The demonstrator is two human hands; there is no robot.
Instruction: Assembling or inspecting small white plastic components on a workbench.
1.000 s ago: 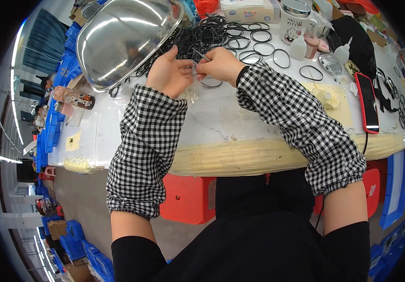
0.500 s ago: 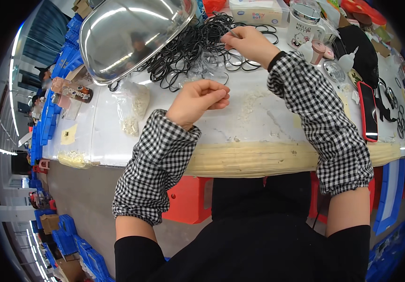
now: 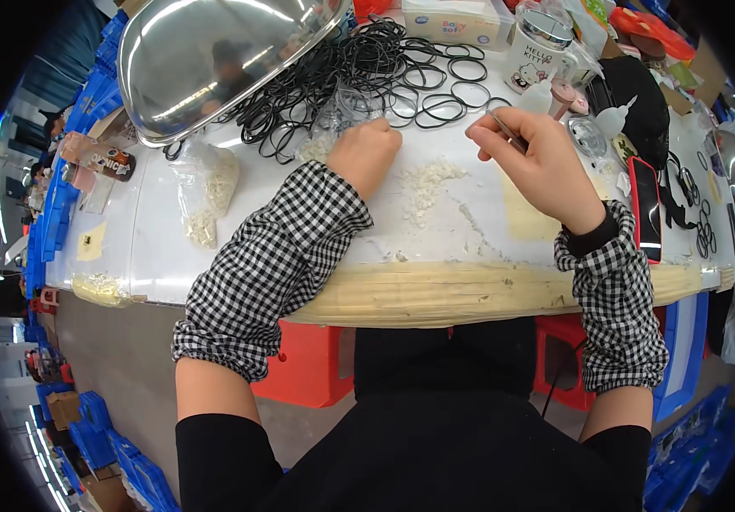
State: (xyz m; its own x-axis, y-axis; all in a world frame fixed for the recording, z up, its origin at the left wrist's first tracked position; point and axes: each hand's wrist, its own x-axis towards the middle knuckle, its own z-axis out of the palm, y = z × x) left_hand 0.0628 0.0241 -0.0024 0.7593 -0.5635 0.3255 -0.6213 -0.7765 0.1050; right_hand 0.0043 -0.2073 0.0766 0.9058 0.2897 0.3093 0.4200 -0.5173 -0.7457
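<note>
My right hand [image 3: 547,166] is closed around slim metal tweezers [image 3: 514,136], held over the right part of the white table. My left hand [image 3: 367,154] is curled at the near edge of a clear plastic bag [image 3: 352,109] with small pale pieces; its fingertips are hidden, so what they grip does not show. Between my hands, small off-white pieces [image 3: 425,188] lie scattered on the tabletop. Beyond my left hand spreads a tangled heap of black rubber-like rings [image 3: 342,68], with several loose rings [image 3: 443,109] at its right side.
A large shiny metal tray [image 3: 205,68] stands at the far left. Below it lies a clear bag of pale pieces [image 3: 207,192]. On the right are a lidded cup [image 3: 531,64], a red-edged phone [image 3: 646,209] and a black cloth [image 3: 639,98]. Yellowish tape [image 3: 444,290] covers the table's front edge.
My right hand has come back from the black ring heap toward the right, tweezers still in it. My left hand has moved forward to the clear bag. The view has shifted slightly.
</note>
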